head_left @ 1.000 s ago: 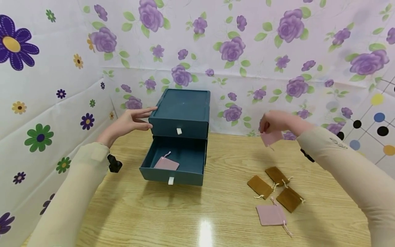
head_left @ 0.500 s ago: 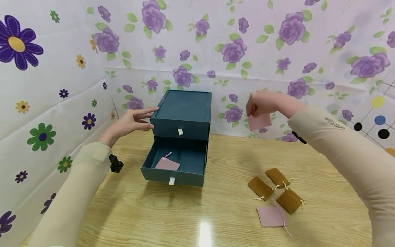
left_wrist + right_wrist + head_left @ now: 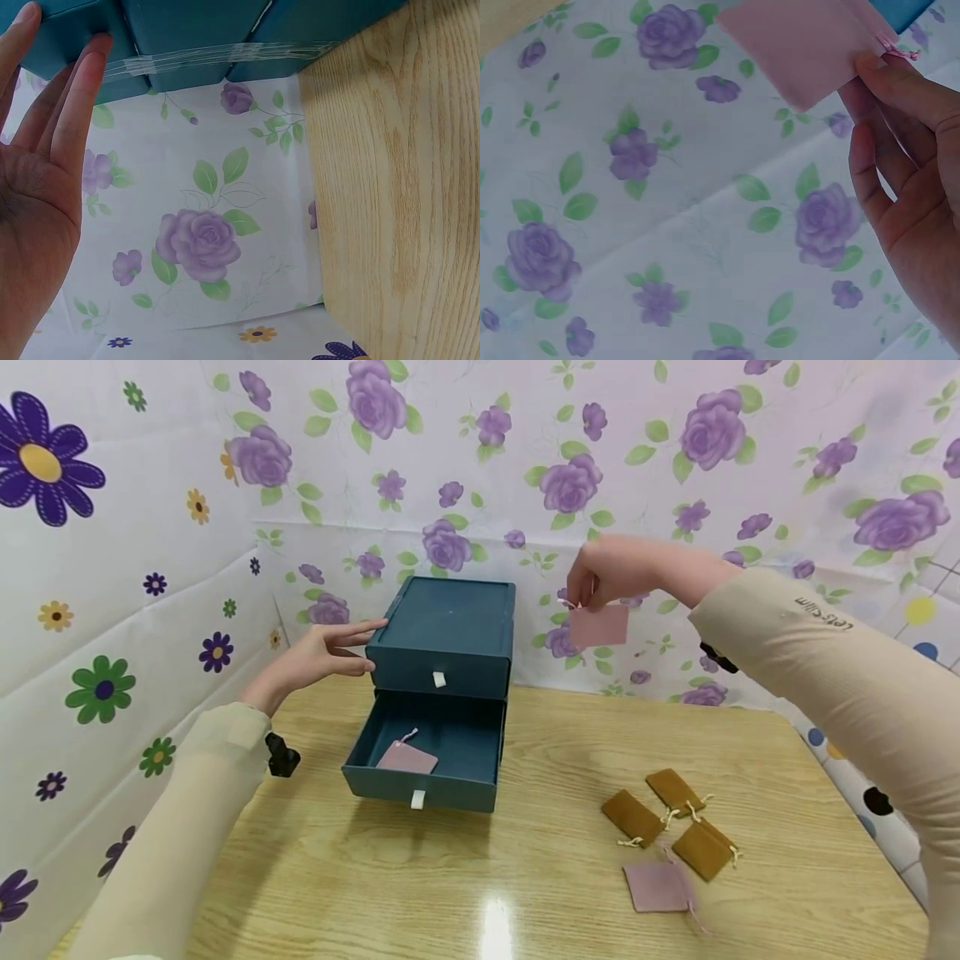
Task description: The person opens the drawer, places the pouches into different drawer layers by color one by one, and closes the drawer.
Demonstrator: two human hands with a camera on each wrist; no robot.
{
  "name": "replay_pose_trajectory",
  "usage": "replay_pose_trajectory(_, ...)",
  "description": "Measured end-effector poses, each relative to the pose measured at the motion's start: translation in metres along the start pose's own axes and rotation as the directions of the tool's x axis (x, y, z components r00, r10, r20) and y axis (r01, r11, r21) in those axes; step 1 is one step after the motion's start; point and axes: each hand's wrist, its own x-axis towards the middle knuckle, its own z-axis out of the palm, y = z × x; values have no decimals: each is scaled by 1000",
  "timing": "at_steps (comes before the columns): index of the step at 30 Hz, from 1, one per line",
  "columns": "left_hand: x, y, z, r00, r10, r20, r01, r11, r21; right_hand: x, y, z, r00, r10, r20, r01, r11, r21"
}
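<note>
A blue drawer box (image 3: pixel 442 618) stands at the left of centre in the head view, its lower drawer (image 3: pixel 423 789) pulled out with a pink pouch (image 3: pixel 407 757) inside. The left hand (image 3: pixel 311 658) rests its straight fingertips on the box's left side; in the left wrist view that hand (image 3: pixel 45 150) touches the blue surface (image 3: pixel 75 37). Right of the box, in the air, the right hand (image 3: pixel 611 572) pinches a second pink pouch (image 3: pixel 600 625) near its drawstring. The right wrist view shows this pouch (image 3: pixel 802 45) between thumb and fingers of the hand (image 3: pixel 915 150).
Several brown pouches (image 3: pixel 632 817) lie on the wooden table (image 3: pixel 555 860) at the right, a pink pouch (image 3: pixel 658 886) just in front of them. Behind the box hangs a floral cloth (image 3: pixel 480 468). A small black device (image 3: pixel 282 756) is at the left wrist.
The right hand has moved left and upward with its pink pouch, closer to the box. The left hand has stayed at the box's side, and the lower drawer remains pulled out.
</note>
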Motion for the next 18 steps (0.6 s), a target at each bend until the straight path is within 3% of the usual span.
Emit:
replay_pose_trajectory(8,0,2,0,1000,-2,-4,2,1000,2,9,-28,-22,999,-29,-14,29,999,-15)
replay_pose_trajectory(18,-1,2,0,1000,-10,-2,10,1000,17,29,-62,-33,996,-88,-12,87,996,-30)
